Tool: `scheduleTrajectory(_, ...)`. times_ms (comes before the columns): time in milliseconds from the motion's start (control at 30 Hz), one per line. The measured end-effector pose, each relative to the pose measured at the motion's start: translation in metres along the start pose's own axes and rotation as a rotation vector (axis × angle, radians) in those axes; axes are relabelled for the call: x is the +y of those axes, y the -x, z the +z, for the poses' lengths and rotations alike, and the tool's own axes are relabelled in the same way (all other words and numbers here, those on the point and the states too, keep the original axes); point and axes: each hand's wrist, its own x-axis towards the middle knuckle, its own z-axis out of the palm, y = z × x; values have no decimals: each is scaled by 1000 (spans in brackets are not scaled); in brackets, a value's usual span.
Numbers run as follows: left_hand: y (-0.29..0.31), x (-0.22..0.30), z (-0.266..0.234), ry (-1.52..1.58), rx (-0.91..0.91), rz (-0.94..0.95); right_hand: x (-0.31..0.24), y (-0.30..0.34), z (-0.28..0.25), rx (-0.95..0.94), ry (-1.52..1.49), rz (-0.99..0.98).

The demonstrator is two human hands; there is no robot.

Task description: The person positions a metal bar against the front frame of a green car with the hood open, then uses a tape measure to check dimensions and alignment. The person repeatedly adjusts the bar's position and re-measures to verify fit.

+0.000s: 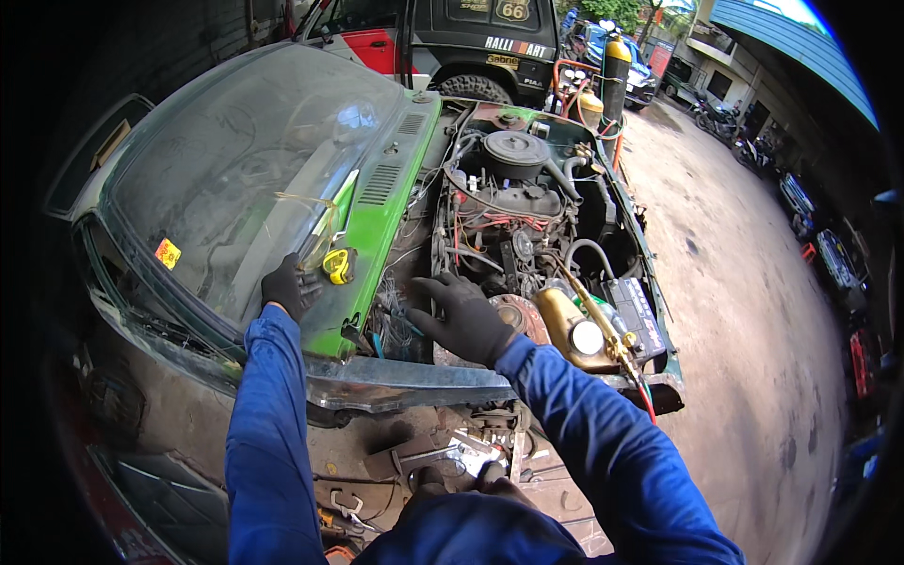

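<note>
head view: we see our left hand (290, 287) in a black glove resting flat on the lower edge of the windscreen (235, 179), fingers spread a little and clamped on nothing. the yellow tape measure (338, 266) lies just beside it, at about 2 o'clock from the fingertips, on the green cowl (377, 221). its short body sits roughly across the cowl's run, and whether the glove touches it we cannot tell. our left hand is much the nearer one to it; our right hand (463, 318) is well apart from it, at 3 o'clock.

our right hand hovers or rests over the rear of the open engine bay, fingers apart and curled downward, gripping nothing that we can make out. just at 4 o'clock from it lies a rusty round disc (516, 315), and past that, at 3 o'clock, a brass-coloured tank (565, 325) with a torch (603, 325) and its red hose laid over it. the engine (508, 202) with its round black air cleaner sits at 12 o'clock from this hand, the battery (638, 311) farther at 3 o'clock.

the cowl slopes and is narrow, with wires loose below it. around the car we see a wet concrete yard (753, 311), a dark vehicle (471, 47) at 12 o'clock and gas cylinders (612, 66) at 1 o'clock.
</note>
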Motion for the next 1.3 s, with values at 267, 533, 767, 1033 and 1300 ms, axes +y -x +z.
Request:
scheduleTrajectory(267,-6,2,-12,-90,-27,-72,-3,-124,100,-159,280,46)
scheduleTrajectory(533,17,17,-12,-220,2,69,-4,-152,133,-99,272,60)
scheduleTrajectory(767,39,37,-18,-366,28,171,17,-164,120,-110,206,-45)
scheduleTrajectory(1033,56,46,-32,-245,61,239,49,-155,113,-187,-155,30)
scheduleTrajectory(1300,99,45,-63,-217,166,524,52,-117,93,-182,-462,169)
